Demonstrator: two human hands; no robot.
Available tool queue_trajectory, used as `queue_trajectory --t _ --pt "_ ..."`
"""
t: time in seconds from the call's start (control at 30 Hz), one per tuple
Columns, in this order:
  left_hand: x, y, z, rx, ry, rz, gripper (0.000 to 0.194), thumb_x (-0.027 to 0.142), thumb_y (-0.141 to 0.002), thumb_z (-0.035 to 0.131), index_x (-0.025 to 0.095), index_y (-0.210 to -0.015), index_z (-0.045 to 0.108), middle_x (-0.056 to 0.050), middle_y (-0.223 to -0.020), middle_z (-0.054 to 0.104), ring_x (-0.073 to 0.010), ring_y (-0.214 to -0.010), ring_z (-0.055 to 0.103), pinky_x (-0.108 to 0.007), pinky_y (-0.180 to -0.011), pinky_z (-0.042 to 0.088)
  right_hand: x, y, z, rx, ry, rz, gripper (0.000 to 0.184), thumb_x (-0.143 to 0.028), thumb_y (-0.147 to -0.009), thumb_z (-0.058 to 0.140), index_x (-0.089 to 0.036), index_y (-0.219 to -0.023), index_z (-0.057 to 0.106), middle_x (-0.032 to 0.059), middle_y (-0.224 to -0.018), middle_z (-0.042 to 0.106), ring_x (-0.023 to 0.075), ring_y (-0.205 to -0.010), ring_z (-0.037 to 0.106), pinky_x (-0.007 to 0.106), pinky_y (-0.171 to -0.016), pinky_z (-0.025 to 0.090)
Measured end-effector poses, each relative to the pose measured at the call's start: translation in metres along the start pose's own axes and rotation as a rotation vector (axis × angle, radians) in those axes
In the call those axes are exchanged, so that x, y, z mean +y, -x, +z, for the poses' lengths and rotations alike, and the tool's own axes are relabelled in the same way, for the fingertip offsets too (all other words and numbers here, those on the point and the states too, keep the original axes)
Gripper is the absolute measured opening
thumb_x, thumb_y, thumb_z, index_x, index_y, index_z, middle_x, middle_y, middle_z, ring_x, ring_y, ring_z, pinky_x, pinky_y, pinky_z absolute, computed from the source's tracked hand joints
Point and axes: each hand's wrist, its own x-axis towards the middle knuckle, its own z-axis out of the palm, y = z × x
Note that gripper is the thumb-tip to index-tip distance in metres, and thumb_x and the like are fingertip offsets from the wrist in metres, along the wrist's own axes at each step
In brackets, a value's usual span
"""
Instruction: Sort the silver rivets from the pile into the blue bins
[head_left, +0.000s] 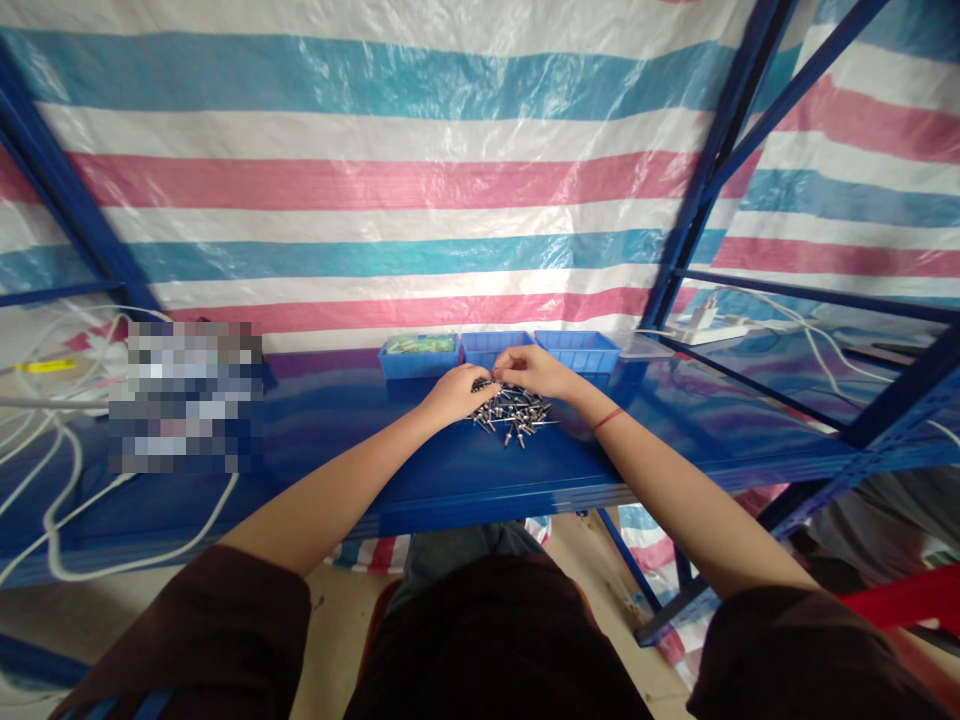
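striped plastic sheet [375,180] in white, blue and red hangs behind the place of work, and a blue metal frame [686,215] stands at both sides. before it is a blue desk [322,420] with a shiny surface. on this desk, in front of the person, lies a loose pile of small metal pieces [525,412], which look like rivets with thin pins; they point in many directions.

the left hand [456,394] is at the left edge of the pile, and its fingers reach over some of the pieces. its grip is partly closed, but i cannot tell if it has hold of one. the right hand [538,370] is above the far side of the pile, with the fingers bent towards the thumb. this grip is almost closed; whether a piece is between the fingertips, i cannot tell. around the right wrist is a thin red cord [607,419].

just behind the hands, three blue bins stand in a row. the left bin [390,366] contains green packets [420,344]; the middle bin [480,350] is partly hidden by the right hand; the right bin [581,360] is near a clear plastic tray [645,347]. white cables [75,460] lie at the left end.
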Motion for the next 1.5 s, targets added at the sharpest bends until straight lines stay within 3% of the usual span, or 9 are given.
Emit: queue_trajectory --t 0.47,0.63,0.83,0.97,1.07,1.17,1.33,1.4,1.5 --pt "0.001 -0.001 0.000 0.054 0.122 -0.032 0.020 0.033 -0.082 0.053 0.018 -0.086 0.065 -0.003 -0.086 0.068 -0.0193 -0.082 0.062 -0.031 -0.077 0.046 -0.010 0.000 0.003 0.076 -0.037 -0.077 0.023 -0.036 -0.075 0.059 -0.013 -0.079 0.064 0.0037 -0.075 0.063 0.0115 -0.068 0.054 0.025 -0.063 0.043" --pt "0.000 -0.003 0.000 0.162 0.140 -0.027 0.016 0.028 -0.082 0.054 0.019 -0.087 0.066 -0.002 -0.088 0.068 -0.0176 -0.086 0.061 -0.030 -0.081 0.046 -0.008 -0.001 0.001 0.164 0.044 -0.100 0.018 -0.029 -0.074 0.058 -0.013 -0.078 0.065 0.0038 -0.076 0.065 0.0120 -0.068 0.056 0.025 -0.064 0.043" --pt "-0.003 -0.003 0.000 0.253 0.132 -0.026 0.015 0.027 -0.081 0.055 0.019 -0.086 0.066 -0.003 -0.088 0.066 -0.0166 -0.082 0.061 -0.030 -0.080 0.048 -0.001 0.000 -0.001 0.118 0.256 -0.145 0.015 -0.021 -0.075 0.053 -0.014 -0.078 0.066 0.0036 -0.077 0.067 0.0123 -0.068 0.057 0.025 -0.066 0.043" --pt "-0.001 -0.003 -0.001 0.250 0.139 -0.018 0.016 0.029 -0.082 0.055 0.018 -0.085 0.066 -0.004 -0.087 0.067 -0.0166 -0.083 0.062 -0.030 -0.080 0.048 -0.001 0.000 -0.001 0.092 0.319 -0.107 0.019 -0.025 -0.078 0.052 -0.014 -0.076 0.067 0.0038 -0.073 0.067 0.0126 -0.065 0.056 0.026 -0.064 0.041" --pt "-0.001 -0.003 0.000 0.217 0.170 -0.045 0.020 0.032 -0.082 0.055 0.017 -0.090 0.065 -0.004 -0.089 0.069 -0.0164 -0.083 0.063 -0.029 -0.080 0.049 0.001 -0.001 0.000 0.115 0.214 -0.007 0.022 -0.030 -0.078 0.053 -0.014 -0.073 0.066 0.0030 -0.070 0.065 0.0120 -0.061 0.054 0.025 -0.062 0.041" --pt "-0.001 -0.002 0.001 0.174 0.157 -0.080 0.028 0.035 -0.081 0.056 0.016 -0.100 0.064 -0.006 -0.091 0.069 -0.0176 -0.083 0.064 -0.031 -0.079 0.049 0.004 -0.005 -0.001 0.276 0.038 0.135 0.022 -0.035 -0.076 0.055 -0.015 -0.067 0.061 0.0007 -0.059 0.058 0.0103 -0.052 0.049 0.025 -0.054 0.039" --pt "-0.001 0.000 0.001 0.076 0.076 0.010 0.022 0.029 -0.082 0.053 0.017 -0.094 0.067 -0.006 -0.092 0.069 -0.0176 -0.085 0.063 -0.030 -0.081 0.048 0.008 -0.007 -0.012 0.778 -0.266 0.345 0.020 -0.032 -0.077 0.053 -0.018 -0.063 0.049 -0.0032 -0.052 0.044 0.0076 -0.043 0.038 0.022 -0.042 0.030" --pt "-0.001 0.001 0.000 0.031 0.036 0.060 0.020 0.027 -0.082 0.051 0.018 -0.090 0.068 -0.005 -0.090 0.069 -0.0175 -0.085 0.062 -0.029 -0.080 0.047 0.008 -0.006 -0.017 0.844 -0.383 0.437 0.017 -0.032 -0.080 0.050 -0.019 -0.070 0.049 -0.0025 -0.057 0.045 0.0072 -0.043 0.038 0.021 -0.039 0.028" --pt "0.000 0.001 0.000 -0.028 -0.009 0.096 0.020 0.026 -0.082 0.052 0.019 -0.088 0.069 -0.004 -0.089 0.068 -0.0176 -0.085 0.061 -0.029 -0.079 0.047 0.006 -0.003 -0.023 0.769 -0.400 0.529 0.018 -0.036 -0.084 0.046 -0.019 -0.078 0.049 -0.0009 -0.062 0.049 0.0075 -0.043 0.038 0.021 -0.038 0.026"
